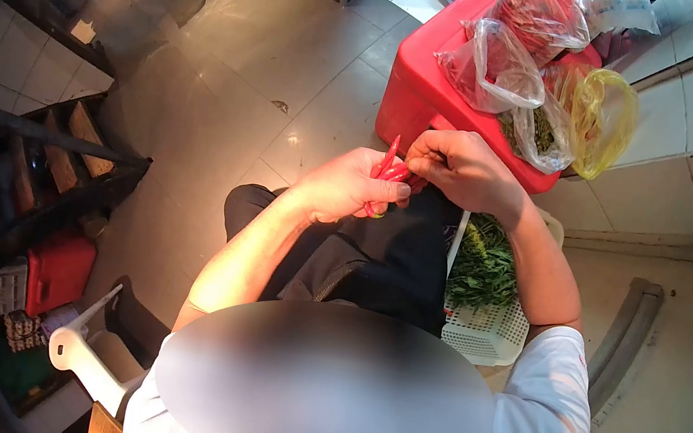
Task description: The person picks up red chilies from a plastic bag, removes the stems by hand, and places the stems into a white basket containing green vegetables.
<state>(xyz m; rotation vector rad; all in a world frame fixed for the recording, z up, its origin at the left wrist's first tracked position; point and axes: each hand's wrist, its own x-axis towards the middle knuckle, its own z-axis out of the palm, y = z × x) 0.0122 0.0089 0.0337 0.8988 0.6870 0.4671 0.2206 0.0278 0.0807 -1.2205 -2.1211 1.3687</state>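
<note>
Red chillies [391,167] sit in a small bunch between the two hands, held up over the lap and just in front of the red stool [416,92]. From my feed they look slim, glossy and bright red. One points upward past the knuckles, and a bit of green shows at the lower end near the palm.

The left hand [349,188] is closed round the bunch, thumb across the fingers. I judge this keeps the loose pods together so they don't slip onto the dark trousers [385,259]. The right hand [461,167] is curled, its fingertips pinched on the chillies' near ends and touching the left hand. I cannot tell exactly which pod it grips.

Clear plastic bags [497,64] of more red chillies lie on the stool beside a yellow bag [602,121], within easy reach, which I take to be why they are there. A white basket [486,334] rests by the right thigh with green stalks [483,270] in it, low and close under the right forearm. Pale tiled floor [252,66] lies around it all.
</note>
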